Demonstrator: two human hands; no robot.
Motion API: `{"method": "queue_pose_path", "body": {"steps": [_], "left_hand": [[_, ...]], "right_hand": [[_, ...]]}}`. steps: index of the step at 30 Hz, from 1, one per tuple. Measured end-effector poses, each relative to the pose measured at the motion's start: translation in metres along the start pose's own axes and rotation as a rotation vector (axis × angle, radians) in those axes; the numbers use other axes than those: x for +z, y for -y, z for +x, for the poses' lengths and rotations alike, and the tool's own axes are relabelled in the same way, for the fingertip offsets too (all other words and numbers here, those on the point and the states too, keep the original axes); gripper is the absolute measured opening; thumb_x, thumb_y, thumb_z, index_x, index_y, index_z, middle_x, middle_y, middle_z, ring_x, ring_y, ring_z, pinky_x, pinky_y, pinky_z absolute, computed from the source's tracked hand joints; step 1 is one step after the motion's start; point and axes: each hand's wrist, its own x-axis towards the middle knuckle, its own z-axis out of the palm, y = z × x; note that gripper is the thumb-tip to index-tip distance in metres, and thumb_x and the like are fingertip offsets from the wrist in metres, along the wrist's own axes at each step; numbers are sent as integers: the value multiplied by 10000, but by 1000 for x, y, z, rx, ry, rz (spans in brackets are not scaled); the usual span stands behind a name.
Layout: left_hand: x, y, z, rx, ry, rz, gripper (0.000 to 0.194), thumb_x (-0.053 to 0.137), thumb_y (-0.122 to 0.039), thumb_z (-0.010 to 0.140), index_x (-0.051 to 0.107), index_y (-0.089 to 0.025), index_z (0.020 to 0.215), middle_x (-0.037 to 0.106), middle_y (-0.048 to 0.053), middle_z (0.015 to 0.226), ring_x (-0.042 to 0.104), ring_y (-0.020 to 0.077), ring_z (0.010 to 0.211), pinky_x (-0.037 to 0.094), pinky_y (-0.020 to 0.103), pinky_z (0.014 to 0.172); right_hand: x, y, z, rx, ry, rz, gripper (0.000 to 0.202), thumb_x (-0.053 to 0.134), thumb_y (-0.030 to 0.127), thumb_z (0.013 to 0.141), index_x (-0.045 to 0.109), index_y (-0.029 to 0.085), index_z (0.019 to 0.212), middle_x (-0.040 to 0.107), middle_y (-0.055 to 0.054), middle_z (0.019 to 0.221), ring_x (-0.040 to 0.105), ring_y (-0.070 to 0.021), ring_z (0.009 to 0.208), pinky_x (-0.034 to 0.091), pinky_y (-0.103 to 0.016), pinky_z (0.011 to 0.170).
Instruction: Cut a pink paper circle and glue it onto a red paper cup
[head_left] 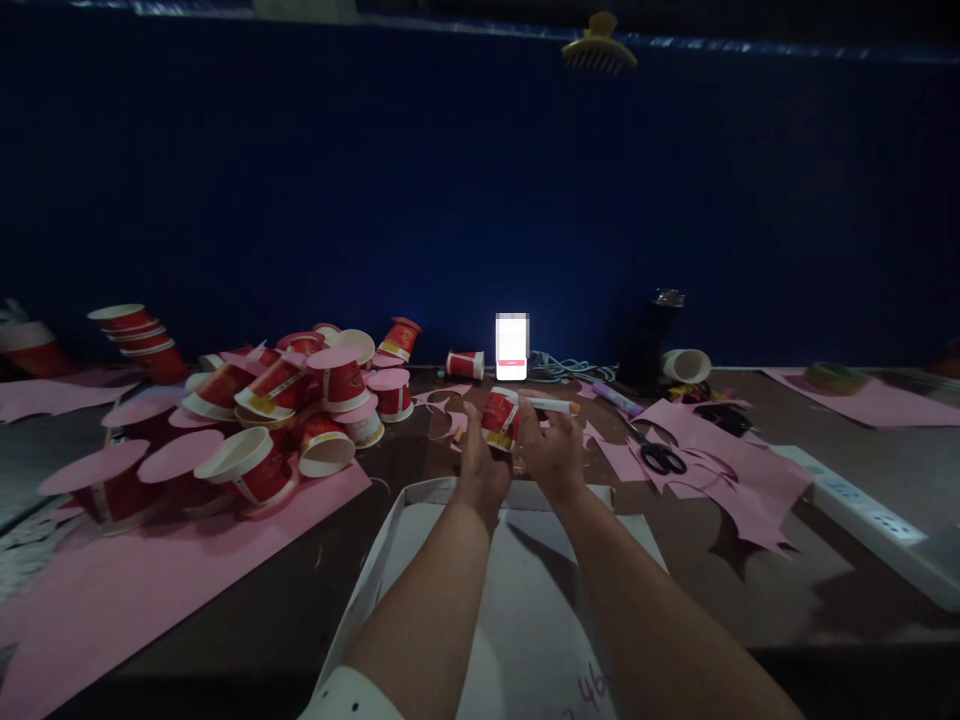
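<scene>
A small red paper cup with a gold band is held up above the far end of a white tray-like box. My left hand is closed round its left side and underside. On the cup's right side, my right hand has its fingers curled against it; the exact fingertip contact is hard to see. A white marker-like stick with an orange end shows just behind my right fingers, and I cannot tell whether it touches them. Both forearms reach over the white box.
Red paper cups, several topped with pink discs, are heaped left on pink paper. A lit phone stands behind my hands. Black scissors lie right among pink scraps, near a white power strip. Stacked cups lean far left.
</scene>
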Motion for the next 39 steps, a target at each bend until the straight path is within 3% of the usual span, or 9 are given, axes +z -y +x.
{"method": "queue_pose_path", "body": {"steps": [29, 39], "left_hand": [[1, -7, -2, -104, 19, -57, 577, 362, -600, 844, 641, -121, 1003, 682, 119, 1017, 619, 216, 1005, 485, 342, 889], [1, -8, -2, -88, 8, -55, 552, 369, -584, 850, 647, -127, 984, 683, 117, 1015, 622, 210, 1005, 490, 323, 877]], "right_hand": [[1, -4, 0, 27, -4, -104, 290, 477, 373, 872, 687, 183, 935, 715, -75, 836, 644, -210, 791, 458, -325, 774], [2, -4, -1, -27, -4, -133, 297, 464, 376, 881, 689, 190, 934, 714, -71, 841, 641, -214, 810, 449, -334, 777]]}}
